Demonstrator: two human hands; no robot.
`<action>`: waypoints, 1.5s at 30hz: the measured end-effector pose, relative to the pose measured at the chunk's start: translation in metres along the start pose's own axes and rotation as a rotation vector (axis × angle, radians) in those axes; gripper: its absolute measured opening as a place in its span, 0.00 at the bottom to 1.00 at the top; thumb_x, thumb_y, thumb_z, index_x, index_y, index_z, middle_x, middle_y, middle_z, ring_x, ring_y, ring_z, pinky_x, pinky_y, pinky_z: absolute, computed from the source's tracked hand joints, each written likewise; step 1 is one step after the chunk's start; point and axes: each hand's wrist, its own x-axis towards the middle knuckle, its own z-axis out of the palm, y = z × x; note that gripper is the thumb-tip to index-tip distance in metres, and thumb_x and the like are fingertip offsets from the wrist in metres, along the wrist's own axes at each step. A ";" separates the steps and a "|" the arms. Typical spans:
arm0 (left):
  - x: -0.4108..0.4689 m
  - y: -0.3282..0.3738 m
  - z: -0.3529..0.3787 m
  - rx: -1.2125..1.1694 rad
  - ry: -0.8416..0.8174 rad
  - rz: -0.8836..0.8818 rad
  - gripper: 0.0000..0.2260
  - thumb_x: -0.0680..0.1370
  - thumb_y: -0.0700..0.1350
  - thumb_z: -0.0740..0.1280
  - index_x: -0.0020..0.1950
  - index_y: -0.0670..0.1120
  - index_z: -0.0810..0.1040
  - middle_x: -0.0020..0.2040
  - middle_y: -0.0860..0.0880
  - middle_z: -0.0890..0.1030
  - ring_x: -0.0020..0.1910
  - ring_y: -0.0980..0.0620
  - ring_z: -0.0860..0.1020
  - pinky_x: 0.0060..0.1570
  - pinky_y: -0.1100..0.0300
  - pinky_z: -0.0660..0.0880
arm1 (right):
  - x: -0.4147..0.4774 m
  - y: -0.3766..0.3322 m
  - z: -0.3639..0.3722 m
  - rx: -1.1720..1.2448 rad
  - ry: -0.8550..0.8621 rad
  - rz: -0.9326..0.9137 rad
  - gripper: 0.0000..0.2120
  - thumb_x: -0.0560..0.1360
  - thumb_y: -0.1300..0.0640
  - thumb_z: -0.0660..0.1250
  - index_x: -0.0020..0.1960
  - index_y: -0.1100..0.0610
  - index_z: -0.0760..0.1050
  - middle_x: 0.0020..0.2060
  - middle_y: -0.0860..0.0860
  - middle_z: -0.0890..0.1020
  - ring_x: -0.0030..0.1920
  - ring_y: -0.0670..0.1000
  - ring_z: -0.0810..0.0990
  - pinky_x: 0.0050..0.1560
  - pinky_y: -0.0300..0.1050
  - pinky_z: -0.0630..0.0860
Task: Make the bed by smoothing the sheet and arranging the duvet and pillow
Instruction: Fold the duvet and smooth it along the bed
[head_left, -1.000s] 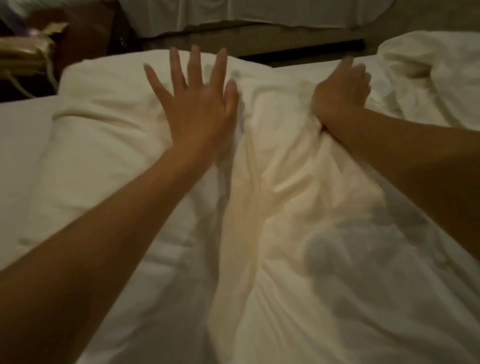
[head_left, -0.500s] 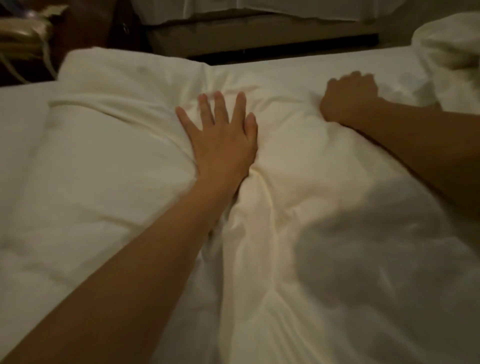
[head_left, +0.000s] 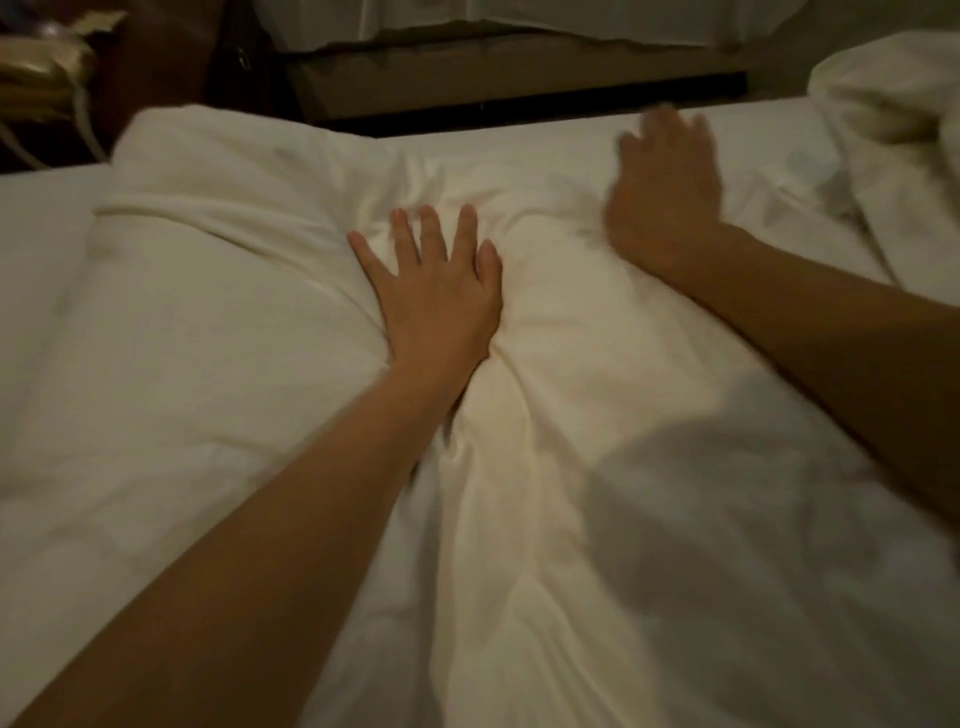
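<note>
White duvet (head_left: 208, 322) lies crumpled under both of the person's hands and fills most of the view. The left hand (head_left: 434, 299) presses flat on it, palm down, with four fingers (head_left: 408, 234) and the thumb spread and straight, gripping nothing. The cloth bunches into small wrinkles just beyond its fingertips. One long raised fold starts at the thumb side of this hand and runs back along the forearm towards the person.

The right hand (head_left: 662, 208) is on the far side of that fold, a little further from the person. It is blurred, but its fingers appear to be stretched out rather than curled, and it lies on or just over the duvet near its far edge, holding nothing.

The flat sheet (head_left: 47, 208) shows bare out past the left hand's little-finger side. One heap of white bedding (head_left: 883, 104) sits beyond and outside the right hand; whether it is the pillow cannot be told. A second bed (head_left: 519, 21) stands beyond both hands.
</note>
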 end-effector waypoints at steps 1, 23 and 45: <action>0.000 -0.001 -0.001 -0.009 -0.015 -0.006 0.32 0.77 0.56 0.34 0.79 0.53 0.56 0.78 0.43 0.60 0.78 0.41 0.53 0.70 0.30 0.43 | -0.007 -0.025 -0.017 0.155 0.053 -0.036 0.22 0.82 0.57 0.50 0.74 0.60 0.62 0.73 0.60 0.63 0.74 0.59 0.59 0.74 0.53 0.52; -0.002 -0.014 0.020 -0.030 -0.109 0.034 0.23 0.83 0.53 0.41 0.80 0.55 0.47 0.80 0.48 0.48 0.79 0.47 0.45 0.72 0.35 0.39 | -0.064 -0.077 0.046 0.194 0.022 -0.079 0.25 0.83 0.48 0.42 0.79 0.53 0.50 0.78 0.54 0.52 0.78 0.52 0.48 0.76 0.52 0.40; 0.052 -0.151 0.018 -0.096 -0.198 -0.254 0.23 0.82 0.58 0.43 0.78 0.60 0.48 0.80 0.55 0.47 0.79 0.48 0.43 0.68 0.29 0.38 | -0.065 -0.046 0.084 0.283 0.254 0.059 0.27 0.79 0.50 0.46 0.76 0.57 0.60 0.74 0.61 0.62 0.75 0.58 0.59 0.75 0.52 0.48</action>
